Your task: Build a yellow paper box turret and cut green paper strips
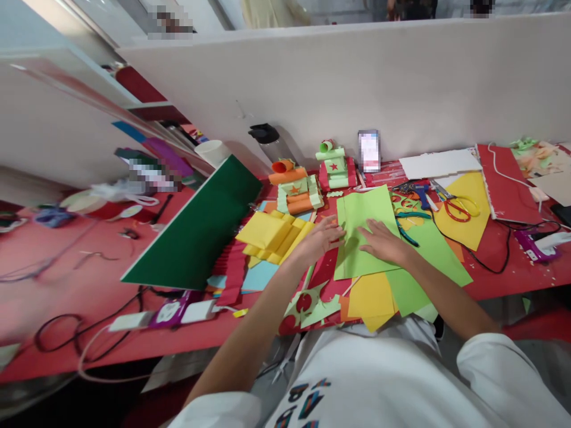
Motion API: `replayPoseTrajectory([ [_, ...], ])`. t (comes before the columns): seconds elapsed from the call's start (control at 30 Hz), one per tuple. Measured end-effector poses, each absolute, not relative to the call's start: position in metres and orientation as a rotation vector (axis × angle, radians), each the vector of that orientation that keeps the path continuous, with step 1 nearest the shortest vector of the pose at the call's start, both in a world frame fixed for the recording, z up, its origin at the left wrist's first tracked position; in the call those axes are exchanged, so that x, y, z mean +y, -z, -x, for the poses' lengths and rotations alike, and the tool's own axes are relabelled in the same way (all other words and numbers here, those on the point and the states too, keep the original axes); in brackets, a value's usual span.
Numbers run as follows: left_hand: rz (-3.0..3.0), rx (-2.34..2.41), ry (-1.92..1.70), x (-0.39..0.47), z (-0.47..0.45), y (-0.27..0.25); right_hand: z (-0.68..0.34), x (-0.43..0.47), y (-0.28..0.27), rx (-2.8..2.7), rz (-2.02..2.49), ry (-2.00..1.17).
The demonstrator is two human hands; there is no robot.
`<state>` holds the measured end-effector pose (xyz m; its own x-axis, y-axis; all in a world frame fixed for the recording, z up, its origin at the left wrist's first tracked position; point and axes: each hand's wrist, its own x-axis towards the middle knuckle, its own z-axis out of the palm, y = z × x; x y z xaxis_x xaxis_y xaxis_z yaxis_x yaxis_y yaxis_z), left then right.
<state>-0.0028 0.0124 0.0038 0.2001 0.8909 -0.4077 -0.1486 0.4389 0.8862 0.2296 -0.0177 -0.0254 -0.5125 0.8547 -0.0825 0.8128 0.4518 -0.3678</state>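
Note:
A light green sheet of paper (366, 208) lies in front of me, with a fold or overlapping layer along its left side. My left hand (317, 241) rests at the sheet's left edge, fingers stretched out and holding nothing. On the paper's middle, my right hand (382, 241) lies flat with its fingers apart. Folded yellow paper (267, 232) is beside my left hand. Close to my right hand are teal-handled pliers (408, 229) and another green sheet (432, 255). Yellow-orange paper (370, 297) sticks out below the main sheet.
Behind the sheet stand two rolled-paper models, one orange (292, 187) and one green (333, 163). A phone (369, 151) leans against the partition. Scissors (457, 205) and a blue glue gun (422, 195) lie right. A dark green board (196, 232) tilts at left, near power strips (172, 312).

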Motion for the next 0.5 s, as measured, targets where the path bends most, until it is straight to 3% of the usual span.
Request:
replayPoseTrajectory([
  [0.5,-0.877,1.04,-0.799,0.011,-0.02,0.011,-0.225,-0.022,0.013,-2.551,1.525,-0.587],
])
